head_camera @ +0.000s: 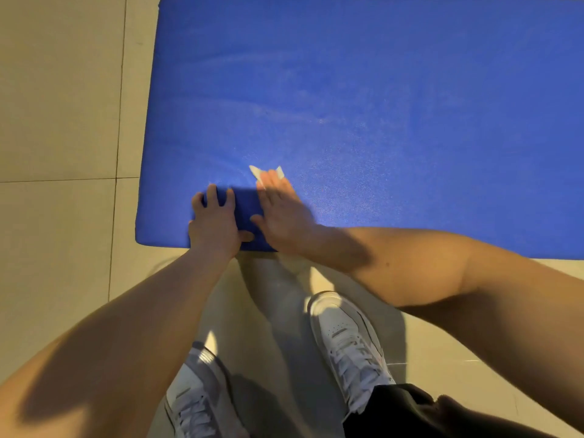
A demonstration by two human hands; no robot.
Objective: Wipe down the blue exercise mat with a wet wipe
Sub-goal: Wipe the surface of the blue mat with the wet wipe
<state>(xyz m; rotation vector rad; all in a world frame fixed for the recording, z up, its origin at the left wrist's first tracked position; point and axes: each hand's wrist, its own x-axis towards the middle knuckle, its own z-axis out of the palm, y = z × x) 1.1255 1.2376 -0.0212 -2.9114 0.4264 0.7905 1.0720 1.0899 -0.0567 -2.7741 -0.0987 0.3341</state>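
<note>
We are pressing the wet wipe (264, 172) flat under our right hand (281, 210), fingers spread, left hand (215, 222) bracing the blue exercise mat (379, 105); streaks beyond the fingers suggest partial wiping, the rest remaining.

Right hand (278, 213) covers most of the wet wipe (256, 172).
</note>
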